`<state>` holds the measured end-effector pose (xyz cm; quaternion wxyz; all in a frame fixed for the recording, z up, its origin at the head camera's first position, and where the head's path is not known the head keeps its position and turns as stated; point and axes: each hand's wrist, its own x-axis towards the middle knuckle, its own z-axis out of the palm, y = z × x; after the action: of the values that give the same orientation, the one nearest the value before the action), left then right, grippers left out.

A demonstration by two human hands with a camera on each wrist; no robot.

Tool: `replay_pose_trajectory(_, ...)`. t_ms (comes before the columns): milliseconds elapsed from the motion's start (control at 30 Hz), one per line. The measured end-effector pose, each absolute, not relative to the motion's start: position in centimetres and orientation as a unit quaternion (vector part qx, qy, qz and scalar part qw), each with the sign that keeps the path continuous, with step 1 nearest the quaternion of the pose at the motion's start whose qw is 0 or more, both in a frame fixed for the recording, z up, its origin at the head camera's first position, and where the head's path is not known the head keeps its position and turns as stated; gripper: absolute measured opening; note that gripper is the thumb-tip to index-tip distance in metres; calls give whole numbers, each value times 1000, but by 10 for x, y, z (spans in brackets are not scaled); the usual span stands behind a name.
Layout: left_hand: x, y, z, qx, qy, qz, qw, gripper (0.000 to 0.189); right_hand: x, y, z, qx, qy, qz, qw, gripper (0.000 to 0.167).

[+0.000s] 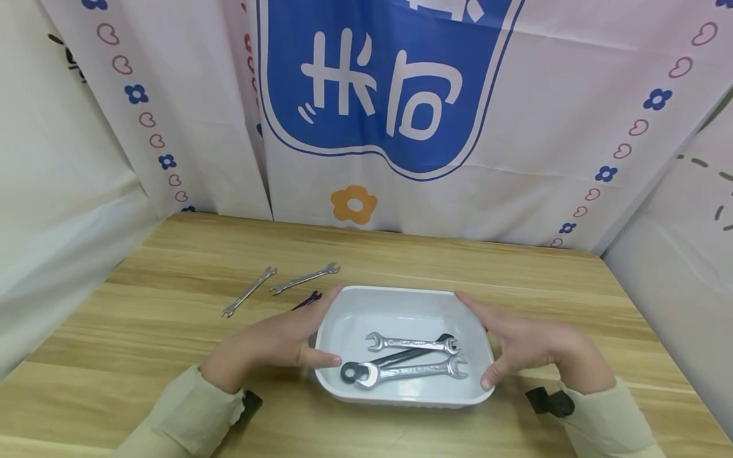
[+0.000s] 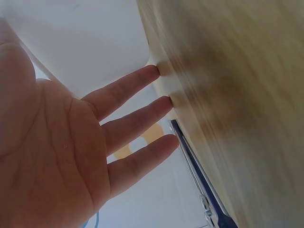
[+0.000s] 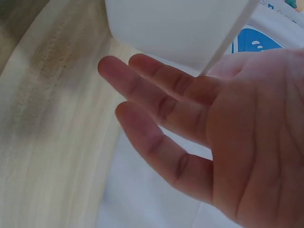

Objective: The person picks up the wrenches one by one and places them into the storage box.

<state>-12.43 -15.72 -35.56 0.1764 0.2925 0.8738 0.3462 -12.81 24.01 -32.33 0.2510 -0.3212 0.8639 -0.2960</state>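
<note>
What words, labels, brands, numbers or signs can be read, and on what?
Nothing quotable with certainty.
Blue emblem on backdrop: large white characters, top ones cut off; can't read reliably.
Two silver wrenches in white tray: shaft markings, too small to read.
Left curtain: black marks, unreadable.

From my remote seat I read a cloth-walled booth, wider building unclear. Wood-grain table [image 1: 550, 292]; printed cloth [image 1: 572, 114] with blue badge hangs along far edge; pale sheets [image 1: 63, 191] left and right. Wrenches [image 1: 250, 292] lend a workshop note.
</note>
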Motion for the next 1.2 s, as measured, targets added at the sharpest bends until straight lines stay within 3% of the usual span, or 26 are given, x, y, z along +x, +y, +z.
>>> replay_pose_trajectory(433,-126,-155,-353,302,872,344,172,107,-134,248,-334,-350,822,-338,297,144)
replay_pose_trajectory(1000,-123,-159,-352,285,889,312,174,112,-135,248,-334,-345,825,-330,302,144)
replay_pose_trajectory(1200,-123,-165,-348,276,907,283,149,105,-134,247,-333,-339,827,-332,302,144)
